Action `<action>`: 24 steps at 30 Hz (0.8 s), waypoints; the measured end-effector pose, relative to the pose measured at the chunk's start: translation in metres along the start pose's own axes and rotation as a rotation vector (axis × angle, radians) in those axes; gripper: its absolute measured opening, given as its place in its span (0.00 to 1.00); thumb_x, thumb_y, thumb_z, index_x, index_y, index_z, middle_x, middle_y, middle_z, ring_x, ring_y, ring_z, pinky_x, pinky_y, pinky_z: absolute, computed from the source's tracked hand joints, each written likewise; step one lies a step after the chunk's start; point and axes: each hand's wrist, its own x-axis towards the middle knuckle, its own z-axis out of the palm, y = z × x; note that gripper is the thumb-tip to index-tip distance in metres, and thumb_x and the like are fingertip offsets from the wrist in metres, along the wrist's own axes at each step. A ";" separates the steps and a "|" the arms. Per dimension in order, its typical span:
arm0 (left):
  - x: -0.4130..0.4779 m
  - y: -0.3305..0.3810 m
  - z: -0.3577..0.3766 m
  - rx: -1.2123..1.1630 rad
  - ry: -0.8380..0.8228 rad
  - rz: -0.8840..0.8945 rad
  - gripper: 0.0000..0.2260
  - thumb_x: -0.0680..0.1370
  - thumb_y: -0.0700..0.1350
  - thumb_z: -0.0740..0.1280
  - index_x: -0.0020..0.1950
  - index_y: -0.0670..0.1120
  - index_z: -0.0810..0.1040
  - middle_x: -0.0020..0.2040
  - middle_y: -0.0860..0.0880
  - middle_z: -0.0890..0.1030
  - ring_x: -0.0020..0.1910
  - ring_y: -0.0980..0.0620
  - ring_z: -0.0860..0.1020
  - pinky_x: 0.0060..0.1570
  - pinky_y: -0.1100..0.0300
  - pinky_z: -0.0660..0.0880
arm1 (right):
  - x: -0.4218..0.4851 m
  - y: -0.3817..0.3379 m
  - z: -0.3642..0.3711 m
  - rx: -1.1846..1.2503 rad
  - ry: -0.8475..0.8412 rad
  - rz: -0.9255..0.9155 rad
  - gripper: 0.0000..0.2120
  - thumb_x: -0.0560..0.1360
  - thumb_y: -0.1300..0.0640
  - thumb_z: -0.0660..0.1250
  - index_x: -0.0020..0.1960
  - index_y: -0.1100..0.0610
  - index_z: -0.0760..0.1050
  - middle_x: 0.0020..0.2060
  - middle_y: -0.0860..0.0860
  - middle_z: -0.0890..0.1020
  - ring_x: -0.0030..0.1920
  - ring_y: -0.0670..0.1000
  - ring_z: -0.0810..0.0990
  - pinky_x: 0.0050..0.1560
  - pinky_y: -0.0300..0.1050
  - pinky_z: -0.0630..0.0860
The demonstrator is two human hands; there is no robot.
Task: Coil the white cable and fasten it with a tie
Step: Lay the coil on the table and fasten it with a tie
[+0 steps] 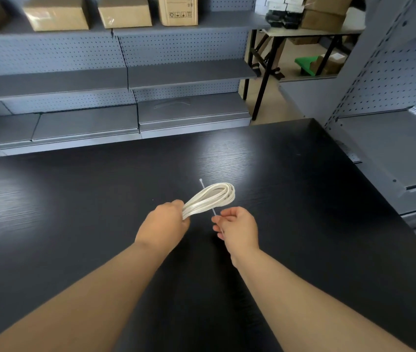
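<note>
Head view looks down on a wide black table (74,199) that fills the near scene. Grey shelves (125,77) with pegboard backs run along the far side, with cardboard boxes (125,11) on the top shelf. Both forearms reach in from the near edge. Near the middle of the table, the left hand (162,224) is clenched around one end of the coiled white cable (212,196), whose loops stick out to the far right, above the tabletop. Just right of it, the right hand (237,229) pinches the near end of a thin white tie (213,212). The tie runs under the coil, its far end showing beyond the loops.
</note>
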 end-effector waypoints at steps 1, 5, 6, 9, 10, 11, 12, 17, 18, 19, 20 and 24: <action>0.002 0.000 0.002 -0.003 -0.012 0.004 0.06 0.78 0.45 0.59 0.43 0.45 0.68 0.39 0.47 0.73 0.36 0.46 0.73 0.35 0.57 0.68 | 0.001 0.003 0.003 -0.002 -0.003 0.003 0.09 0.74 0.66 0.66 0.42 0.53 0.71 0.40 0.52 0.82 0.36 0.47 0.79 0.42 0.41 0.77; 0.011 -0.002 0.012 -0.009 -0.044 0.017 0.06 0.77 0.43 0.59 0.40 0.45 0.67 0.41 0.48 0.70 0.37 0.46 0.73 0.36 0.57 0.68 | 0.005 0.012 0.011 -0.064 -0.002 -0.006 0.09 0.73 0.65 0.66 0.41 0.53 0.72 0.40 0.53 0.83 0.37 0.47 0.80 0.46 0.44 0.80; 0.013 -0.003 0.014 -0.011 -0.052 0.017 0.06 0.77 0.43 0.59 0.40 0.45 0.68 0.41 0.48 0.70 0.38 0.46 0.73 0.37 0.57 0.69 | 0.006 0.013 0.013 -0.084 0.001 -0.014 0.09 0.74 0.65 0.66 0.41 0.52 0.71 0.40 0.53 0.83 0.37 0.47 0.81 0.47 0.45 0.80; 0.017 -0.005 0.021 -0.007 -0.070 0.023 0.05 0.77 0.43 0.59 0.41 0.45 0.69 0.41 0.48 0.69 0.38 0.45 0.74 0.37 0.57 0.69 | 0.008 0.017 0.016 -0.135 0.018 -0.036 0.09 0.74 0.64 0.66 0.41 0.51 0.71 0.40 0.51 0.82 0.39 0.47 0.81 0.49 0.45 0.80; 0.018 -0.006 0.023 0.001 -0.075 0.028 0.05 0.77 0.43 0.59 0.42 0.45 0.70 0.41 0.49 0.70 0.38 0.45 0.74 0.37 0.57 0.69 | 0.009 0.018 0.017 -0.148 0.024 -0.046 0.09 0.74 0.64 0.66 0.42 0.51 0.71 0.39 0.50 0.82 0.39 0.47 0.82 0.49 0.45 0.80; 0.019 -0.006 0.025 0.013 -0.081 0.038 0.05 0.78 0.43 0.58 0.43 0.45 0.71 0.42 0.49 0.70 0.38 0.46 0.74 0.37 0.57 0.69 | 0.009 0.019 0.017 -0.158 0.027 -0.053 0.09 0.74 0.64 0.66 0.41 0.51 0.71 0.38 0.49 0.81 0.39 0.47 0.82 0.49 0.45 0.80; 0.020 -0.007 0.027 0.026 -0.087 0.047 0.06 0.78 0.44 0.58 0.45 0.44 0.72 0.42 0.49 0.70 0.38 0.46 0.74 0.37 0.57 0.69 | 0.009 0.020 0.018 -0.163 0.029 -0.056 0.10 0.74 0.64 0.66 0.40 0.50 0.71 0.37 0.48 0.81 0.39 0.47 0.82 0.49 0.46 0.80; 0.025 -0.008 0.032 0.080 -0.115 0.070 0.08 0.78 0.45 0.57 0.54 0.45 0.72 0.43 0.48 0.70 0.43 0.45 0.77 0.39 0.56 0.71 | 0.009 0.024 0.023 -0.179 0.034 -0.046 0.14 0.74 0.64 0.66 0.38 0.48 0.69 0.36 0.47 0.80 0.40 0.48 0.82 0.50 0.47 0.80; 0.026 -0.008 0.032 0.088 -0.124 0.070 0.10 0.79 0.45 0.57 0.58 0.45 0.72 0.45 0.47 0.72 0.45 0.44 0.77 0.42 0.55 0.73 | 0.009 0.024 0.023 -0.184 0.037 -0.048 0.14 0.75 0.64 0.65 0.38 0.48 0.69 0.36 0.47 0.80 0.40 0.48 0.82 0.50 0.47 0.80; 0.027 -0.008 0.032 0.093 -0.135 0.067 0.13 0.79 0.45 0.57 0.62 0.45 0.70 0.48 0.46 0.73 0.47 0.44 0.78 0.44 0.54 0.74 | 0.008 0.024 0.022 -0.192 0.039 -0.053 0.13 0.75 0.64 0.65 0.39 0.48 0.69 0.37 0.47 0.80 0.40 0.48 0.82 0.50 0.46 0.80; 0.028 -0.007 0.032 0.095 -0.145 0.062 0.15 0.79 0.45 0.57 0.65 0.45 0.69 0.51 0.46 0.74 0.49 0.43 0.78 0.47 0.53 0.75 | 0.008 0.024 0.022 -0.199 0.041 -0.057 0.12 0.75 0.64 0.65 0.40 0.49 0.69 0.37 0.47 0.79 0.41 0.47 0.82 0.50 0.46 0.80; 0.030 -0.008 0.036 0.100 -0.157 0.052 0.18 0.79 0.46 0.57 0.69 0.46 0.67 0.54 0.45 0.74 0.50 0.42 0.78 0.48 0.52 0.76 | 0.007 0.023 0.023 -0.216 0.044 -0.063 0.12 0.74 0.63 0.67 0.39 0.49 0.69 0.36 0.46 0.78 0.40 0.46 0.82 0.49 0.45 0.80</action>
